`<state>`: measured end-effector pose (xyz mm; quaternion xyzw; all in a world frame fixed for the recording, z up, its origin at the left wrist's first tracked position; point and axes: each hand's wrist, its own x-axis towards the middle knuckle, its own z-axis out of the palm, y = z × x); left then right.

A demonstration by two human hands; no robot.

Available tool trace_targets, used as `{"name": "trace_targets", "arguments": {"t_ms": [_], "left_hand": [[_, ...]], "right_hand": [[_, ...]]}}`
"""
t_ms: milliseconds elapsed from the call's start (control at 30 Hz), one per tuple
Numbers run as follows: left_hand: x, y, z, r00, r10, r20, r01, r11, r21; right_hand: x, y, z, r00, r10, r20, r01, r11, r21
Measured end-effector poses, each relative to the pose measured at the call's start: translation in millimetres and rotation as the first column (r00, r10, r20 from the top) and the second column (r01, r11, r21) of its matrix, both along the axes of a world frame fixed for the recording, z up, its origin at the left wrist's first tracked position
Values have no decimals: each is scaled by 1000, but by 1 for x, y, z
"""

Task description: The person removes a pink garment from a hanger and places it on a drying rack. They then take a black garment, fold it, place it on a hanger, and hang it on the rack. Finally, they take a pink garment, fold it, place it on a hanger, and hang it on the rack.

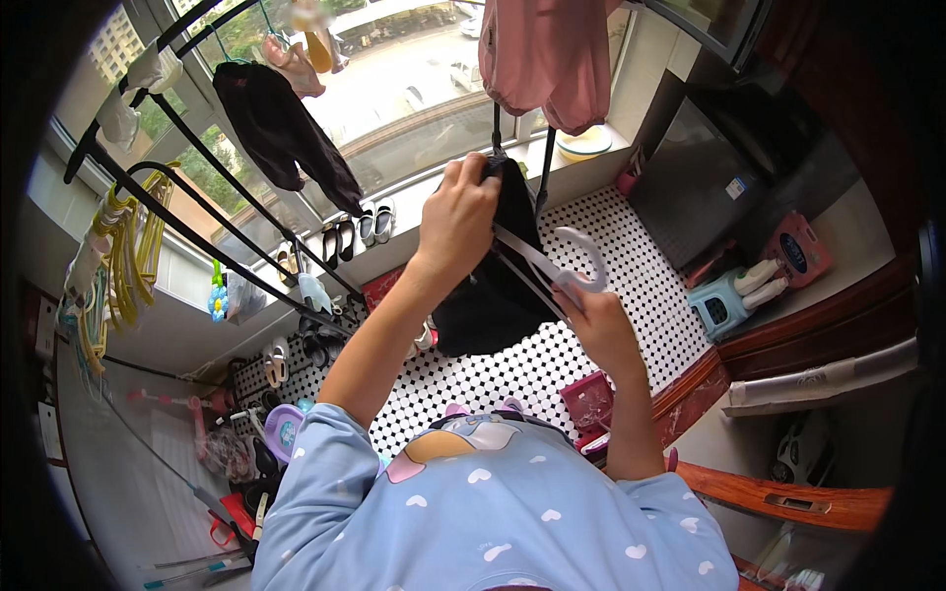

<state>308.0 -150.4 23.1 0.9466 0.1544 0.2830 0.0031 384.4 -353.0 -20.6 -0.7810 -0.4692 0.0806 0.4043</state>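
My left hand [462, 207] is raised in front of me and grips the upper edge of a black garment [491, 303], which hangs down over the tiled floor. My right hand [595, 325] holds a white plastic clothes hanger [536, 258] near the base of its hook. The far end of the hanger reaches the garment beside my left hand; whether it is inside the fabric I cannot tell. Beyond my hands, pink trousers [547, 66] hang near the window. Dark trousers [284, 129] hang from a hanger further left.
A black metal drying rack [214, 214] stands at the left, with yellow hangers [137, 251] bunched on it. Shoes [340, 240] line the window sill. A light blue plastic holder [720, 306] lies at the right. A dark red box [589, 402] is on the floor near my feet.
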Motion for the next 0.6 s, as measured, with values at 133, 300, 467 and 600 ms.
{"name": "trace_targets", "arguments": {"t_ms": [133,300,467,600], "left_hand": [[-7,-9,0,996,-94,-7,94,996,-3],[-34,-10,8,829,-557,53,520,731,-441],[-39,24,22,965,-231,122,184,933,309],[-33,34,53,992,-104,71,52,852,522]], "right_hand": [[2,8,-10,988,-55,-141,82,979,189],[5,3,-47,949,-36,-312,132,947,291],[10,2,-48,888,141,-438,50,917,396],[24,20,-38,925,177,-336,-26,912,409]]}}
